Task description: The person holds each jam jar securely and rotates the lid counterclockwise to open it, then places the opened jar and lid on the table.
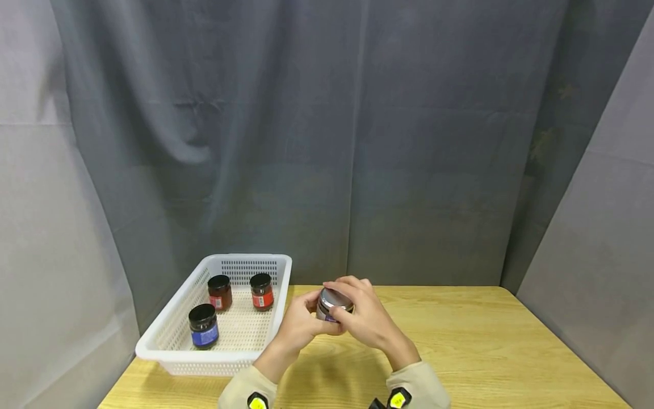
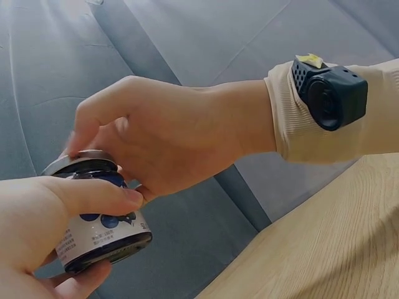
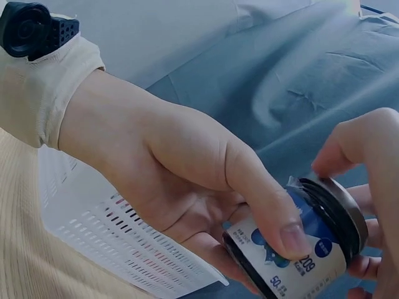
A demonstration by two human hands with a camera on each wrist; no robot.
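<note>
A small jam jar (image 2: 103, 240) with a silver lid (image 1: 335, 299) is held up over the table between both hands. Its white and blue label shows blueberries and print. My left hand (image 1: 298, 324) grips the jar's body, thumb across the label and fingers underneath. From the other side, my right hand (image 1: 370, 315) holds the lid by its rim with curled fingers and thumb. In the right wrist view, a bit of clear film (image 3: 294, 181) sticks up beside the lid. The jar is tilted in both wrist views.
To the left stands a white perforated plastic basket (image 1: 153, 346). Inside are a black-lidded jar with a blue label (image 1: 205, 335) and two with red labels, one left (image 1: 220, 301) and one right (image 1: 263, 300). Grey curtains (image 1: 434, 170) surround the wooden table (image 1: 490, 346).
</note>
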